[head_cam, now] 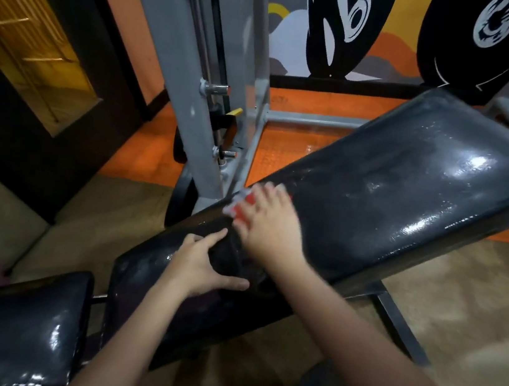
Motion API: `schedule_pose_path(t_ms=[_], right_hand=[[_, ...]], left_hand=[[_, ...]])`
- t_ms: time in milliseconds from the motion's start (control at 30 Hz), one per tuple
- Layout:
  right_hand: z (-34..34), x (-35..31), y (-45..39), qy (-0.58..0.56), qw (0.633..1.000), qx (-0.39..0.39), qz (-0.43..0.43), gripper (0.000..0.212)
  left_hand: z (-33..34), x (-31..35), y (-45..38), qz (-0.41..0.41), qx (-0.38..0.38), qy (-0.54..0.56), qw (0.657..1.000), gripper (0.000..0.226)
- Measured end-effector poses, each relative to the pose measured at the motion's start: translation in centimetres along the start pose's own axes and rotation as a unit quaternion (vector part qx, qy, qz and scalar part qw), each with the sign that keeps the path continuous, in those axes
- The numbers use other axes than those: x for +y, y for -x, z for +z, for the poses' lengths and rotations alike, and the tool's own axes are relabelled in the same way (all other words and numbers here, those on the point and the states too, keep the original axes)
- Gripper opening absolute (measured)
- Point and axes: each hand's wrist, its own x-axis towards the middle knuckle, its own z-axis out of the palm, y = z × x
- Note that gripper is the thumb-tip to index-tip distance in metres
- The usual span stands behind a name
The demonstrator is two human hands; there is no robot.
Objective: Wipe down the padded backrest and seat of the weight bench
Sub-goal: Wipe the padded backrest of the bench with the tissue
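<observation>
We press our right hand (267, 219) flat on a small red-and-white wiping cloth (240, 208), fingers spread, so this grip is a downward press, not a closed fist. The cloth sits under the fingertips, at the lower end of the glossy black padded backrest (404, 187), close to the edge nearest the grey steel upright (183, 61). Beyond the grip the pad rises away, shining wet in streaks, which we judge to mean that stretch is already wiped.

Our left hand (204, 264) lies open just below the right grip, fingers splayed on the black padded seat (165, 304) beside the gap to the backrest, probably to steady ourselves or the bench.

Motion blurs the cloth and the right fingers; most of the cloth is hidden under the palm. Another black pad (8, 331) is cut off at the frame's corner.
</observation>
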Motion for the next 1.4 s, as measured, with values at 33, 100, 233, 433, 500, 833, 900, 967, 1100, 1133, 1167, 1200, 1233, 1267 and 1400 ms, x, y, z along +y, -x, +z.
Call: schedule_pose_path(t_ms=[33, 100, 233, 433, 500, 833, 900, 967, 1100, 1133, 1167, 1200, 1233, 1267, 1400], right_hand=[[0.5, -1.1, 1.6, -0.022, 0.999, 0.0, -0.037, 0.051], [0.2, 1.0, 3.2, -0.038, 0.997, 0.038, -0.056, 0.049], [-2.3, 9.4, -0.5, 0.013, 0.993, 0.076, 0.088, 0.051], [-0.3, 0.5, -0.4, -0.006, 0.999, 0.014, 0.032, 0.054], [0.7, -1.0, 2.2, -0.032, 0.999, 0.009, -0.039, 0.051], [-1.2, 3.3, -1.8, 0.017, 0.993, 0.027, 0.111, 0.055], [0.5, -1.3, 1.0, -0.024, 1.0, -0.002, 0.005, 0.054], [1.0, -1.8, 3.8, -0.049, 0.996, 0.003, -0.07, 0.049], [-1.3, 7.0, 0.8, -0.005, 0.998, 0.06, 0.02, 0.043], [-2.2, 8.5, -0.5, 0.014, 0.995, 0.062, 0.072, 0.045], [-2.7, 8.9, -1.7, 0.031, 0.991, 0.057, 0.116, 0.047], [-2.6, 7.9, -2.5, 0.041, 0.988, 0.049, 0.142, 0.05], [-2.1, 6.0, -2.9, 0.036, 0.988, 0.036, 0.143, 0.052], [-1.3, 3.6, -2.8, 0.022, 0.993, 0.019, 0.117, 0.053], [1.4, -2.1, 1.5, -0.017, 0.998, -0.025, -0.046, 0.053]], left_hand=[[-0.3, -0.6, 0.0, 0.002, -0.001, -0.015, 1.0, 0.126], [-0.6, -1.5, 0.0, -0.02, 0.0, -0.009, 1.0, 0.131], [-0.3, -1.7, -0.2, -0.042, 0.005, 0.024, 0.999, 0.134], [-0.7, -0.4, -0.3, -0.039, 0.002, -0.002, 0.999, 0.129], [-0.7, -0.3, -0.3, -0.039, 0.003, -0.007, 0.999, 0.13], [-0.6, -0.1, -0.4, -0.048, 0.01, 0.0, 0.999, 0.131], [-0.6, -0.2, -0.2, -0.049, 0.012, -0.01, 0.999, 0.13], [-0.4, -0.6, 0.0, -0.039, 0.018, -0.004, 0.999, 0.131], [-0.4, -0.6, 0.0, -0.03, 0.02, 0.023, 0.999, 0.131], [-0.3, -0.6, 0.0, -0.029, 0.019, 0.021, 0.999, 0.13], [-0.3, -0.5, 0.0, -0.029, 0.019, 0.018, 0.999, 0.13], [-0.3, -0.5, 0.0, -0.029, 0.02, 0.016, 0.999, 0.13], [-0.3, -0.5, 0.0, -0.031, 0.021, 0.015, 0.999, 0.13], [-0.3, -0.5, 0.0, -0.031, 0.022, 0.013, 0.999, 0.13], [-0.3, -0.6, 0.2, -0.032, 0.02, 0.005, 0.999, 0.13]])
